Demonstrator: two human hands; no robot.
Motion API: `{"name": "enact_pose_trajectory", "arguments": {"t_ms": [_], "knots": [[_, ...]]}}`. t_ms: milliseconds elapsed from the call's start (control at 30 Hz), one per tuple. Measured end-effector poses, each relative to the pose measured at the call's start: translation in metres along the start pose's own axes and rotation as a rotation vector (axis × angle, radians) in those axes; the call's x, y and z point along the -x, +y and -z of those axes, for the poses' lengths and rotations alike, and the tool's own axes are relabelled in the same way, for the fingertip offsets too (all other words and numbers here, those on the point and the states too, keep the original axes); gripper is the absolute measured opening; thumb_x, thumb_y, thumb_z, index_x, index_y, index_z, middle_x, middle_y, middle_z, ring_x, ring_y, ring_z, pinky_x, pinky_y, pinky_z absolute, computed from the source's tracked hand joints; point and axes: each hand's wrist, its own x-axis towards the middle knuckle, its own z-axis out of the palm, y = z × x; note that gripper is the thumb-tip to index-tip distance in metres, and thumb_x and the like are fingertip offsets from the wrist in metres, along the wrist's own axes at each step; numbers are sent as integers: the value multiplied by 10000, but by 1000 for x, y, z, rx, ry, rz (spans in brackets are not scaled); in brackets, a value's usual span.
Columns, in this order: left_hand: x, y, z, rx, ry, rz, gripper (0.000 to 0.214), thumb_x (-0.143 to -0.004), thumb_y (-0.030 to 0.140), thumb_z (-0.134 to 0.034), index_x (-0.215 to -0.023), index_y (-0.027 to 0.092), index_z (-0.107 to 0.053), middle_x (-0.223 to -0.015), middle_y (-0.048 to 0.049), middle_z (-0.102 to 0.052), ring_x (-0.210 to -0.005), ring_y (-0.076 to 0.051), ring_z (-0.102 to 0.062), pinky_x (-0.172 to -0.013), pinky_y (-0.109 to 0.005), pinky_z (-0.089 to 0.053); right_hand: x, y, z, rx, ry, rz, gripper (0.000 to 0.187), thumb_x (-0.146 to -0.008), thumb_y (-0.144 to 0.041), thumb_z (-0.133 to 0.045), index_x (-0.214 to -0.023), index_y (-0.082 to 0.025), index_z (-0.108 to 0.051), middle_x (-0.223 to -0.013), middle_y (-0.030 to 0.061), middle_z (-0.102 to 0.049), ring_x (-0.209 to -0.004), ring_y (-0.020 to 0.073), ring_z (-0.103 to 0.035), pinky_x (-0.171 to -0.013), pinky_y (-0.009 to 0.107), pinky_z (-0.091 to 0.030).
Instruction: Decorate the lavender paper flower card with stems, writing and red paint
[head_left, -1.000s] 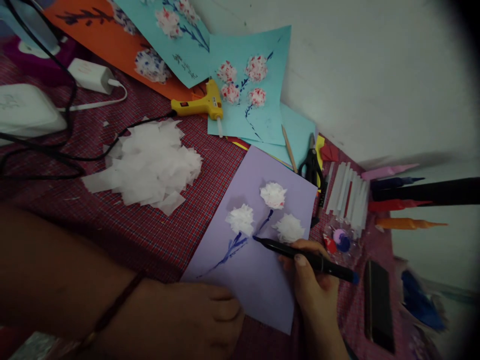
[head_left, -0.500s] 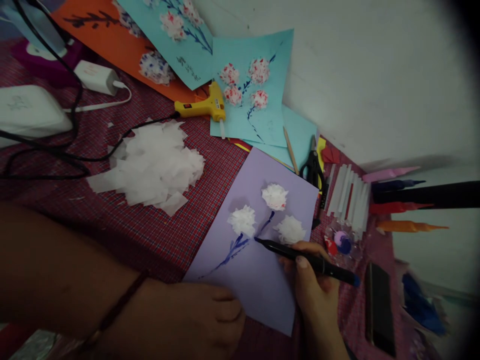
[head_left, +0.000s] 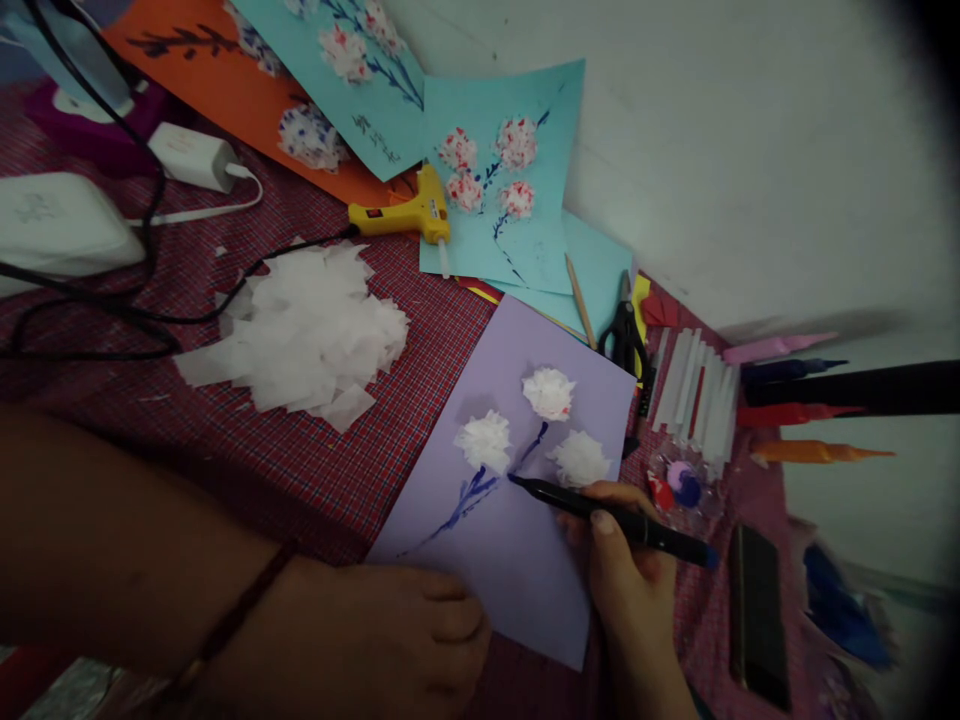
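Note:
A lilac paper sheet lies on the red checked cloth, bearing three white tissue flowers and blue painted stems. My right hand is closed on a black marker with a blue end; its tip touches the sheet where the stems meet. My left hand rests on the sheet's near corner with fingers curled, pressing it down. A thin band circles that wrist.
A pile of white tissue squares lies left of the sheet. Behind are a yellow glue gun, teal and orange flower sheets, scissors, white strips, coloured brush pens, a paint palette, a phone, chargers and cables.
The view has shifted a little. The marker tip stays at the stem junction and both hands hold their places.

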Motion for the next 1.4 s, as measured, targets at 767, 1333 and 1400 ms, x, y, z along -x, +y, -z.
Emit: {"name": "enact_pose_trajectory", "arguments": {"t_ms": [767, 1333, 1400], "knots": [[0, -1, -1, 47, 35, 24, 130, -834, 270, -595, -862, 272, -723, -1095, -58, -687, -1009, -210, -598, -866, -310, -508, 1, -2, 0, -7, -32, -25, 182, -867, -379, -628, -987, -242, -621, -768, 22, -627, -667, 176, -593, -591, 289, -458], [0, -2, 0, 49, 40, 16, 123, -829, 282, -604, -836, 269, -726, -1090, -60, -688, -1013, -213, -593, -853, -315, -507, 1, -3, -1, 8, -45, 17, 169, -878, -364, -606, -988, -236, -614, -741, 21, -619, -637, 175, -581, -563, 296, -456], [1, -1, -2, 65, 49, 27, 122, -826, 278, -602, -825, 282, -724, -1086, -53, -692, -1016, -213, -593, -844, -317, -510, 1, -3, -1, 18, -44, 21, 179, -877, -365, -606, -994, -231, -613, -735, 22, -618, -633, 177, -581, -561, 300, -457]]}}
